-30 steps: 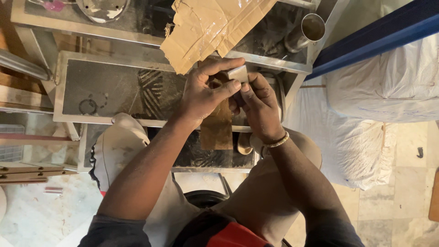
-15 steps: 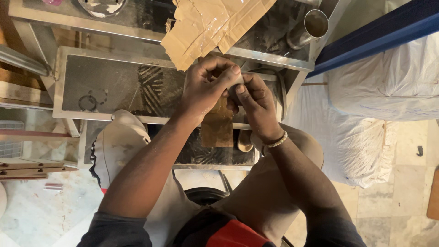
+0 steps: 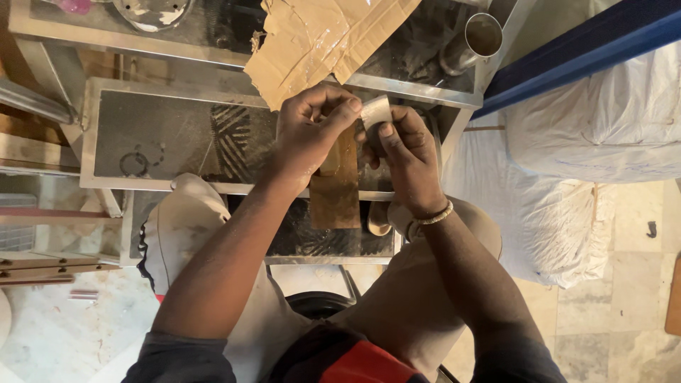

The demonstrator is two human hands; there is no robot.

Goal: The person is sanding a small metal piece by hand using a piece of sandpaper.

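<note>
Both hands meet over a low metal-framed stand. My left hand (image 3: 308, 135) and my right hand (image 3: 404, 152) pinch a small curved silvery metal piece (image 3: 376, 111) between thumbs and fingertips. Under the hands a brown wooden block (image 3: 337, 191) lies on the dark tread-patterned surface (image 3: 177, 142) of the stand. A beaded bracelet (image 3: 430, 215) sits on my right wrist. What else the palms hide I cannot tell.
Torn taped cardboard (image 3: 319, 39) lies on the upper shelf beside a steel cup (image 3: 475, 39). White filled sacks (image 3: 589, 128) and a blue beam (image 3: 582, 50) stand to the right. Metal frame rails (image 3: 42, 106) and wooden strips (image 3: 35, 262) are at the left. My knees flank the stand.
The hands have stayed together on the small metal piece; the fingers shifted slightly and the piece now shows more between the thumbs.
</note>
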